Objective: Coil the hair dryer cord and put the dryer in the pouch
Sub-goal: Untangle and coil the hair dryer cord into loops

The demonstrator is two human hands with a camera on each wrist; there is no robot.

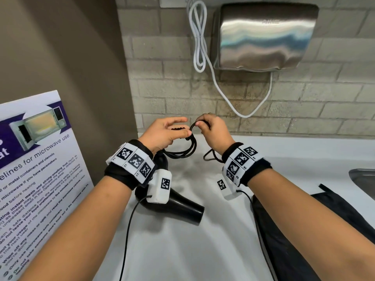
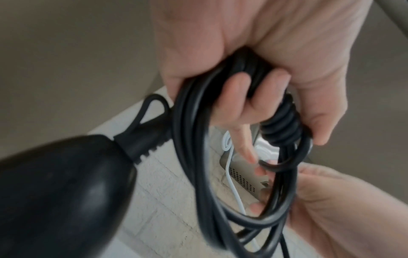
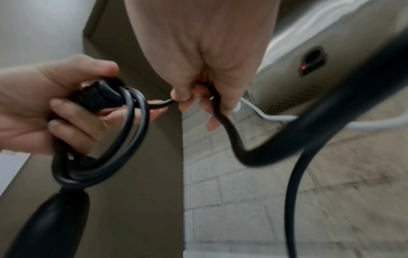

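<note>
1. While the left hand (image 1: pixel 162 131) grips the finished loops of the black cord (image 1: pixel 187 150) with curled fingers, the right hand (image 1: pixel 213 128) pinches the free length of the same cord between thumb and forefinger, just beside the bundle.
2. Both hands are above the white table (image 1: pixel 203 250), close to the tiled wall.
3. From the right hand the loose cord goes down toward the table behind the right wrist; its end is not visible.
4. The hair dryer (image 1: pixel 182 207) lies on the table under the left wrist. Its handle end points up to the coil, and its nozzle points toward the right forearm.
5. The dark pouch (image 1: pixel 294 240) lies flat on the table at the right, under the right forearm, apart from the dryer.
6. I judge that the cord is rubbery and a little stiff, so the loops probably spring open if the left hand relaxes. It is better to hold the bundle where all loops cross.
7. The dryer looks like smooth, hard, rather light plastic. The handle seems the safest place to hold it, not the cord joint.
</note>
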